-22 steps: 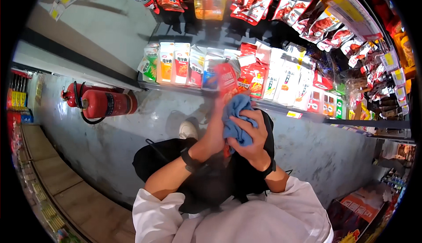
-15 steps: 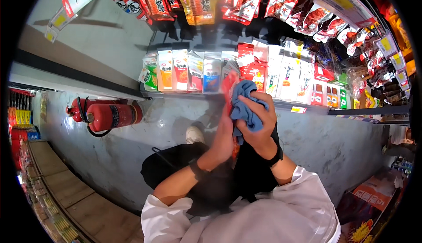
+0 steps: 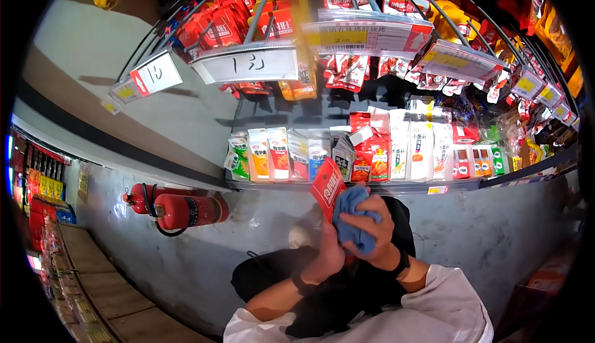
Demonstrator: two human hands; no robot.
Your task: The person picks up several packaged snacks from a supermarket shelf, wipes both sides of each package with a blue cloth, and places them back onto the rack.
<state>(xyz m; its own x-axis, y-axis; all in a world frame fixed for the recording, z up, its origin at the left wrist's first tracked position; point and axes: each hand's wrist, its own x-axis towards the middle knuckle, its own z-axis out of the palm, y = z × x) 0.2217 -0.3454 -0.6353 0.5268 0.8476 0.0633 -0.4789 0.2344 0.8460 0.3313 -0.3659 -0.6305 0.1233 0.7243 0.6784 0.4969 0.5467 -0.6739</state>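
A red snack packet stands tilted in my left hand, whose fingers are mostly hidden behind it and the cloth. My right hand is closed round a bunched blue cloth and presses it against the packet's right side. Both hands are close together in front of my knees, just below the front edge of the bottom shelf. The packet's lower part is covered by the hands.
Upright snack packets line the bottom shelf. Above them, more packets hang on metal hooks with price tags sticking out. Red fire extinguishers stand on the floor at left. Another low shelf runs along the left.
My view has tilted up, so more hooks and price tags show. The packet has turned so its red face shows clearly. The cloth stays in my right hand against it.
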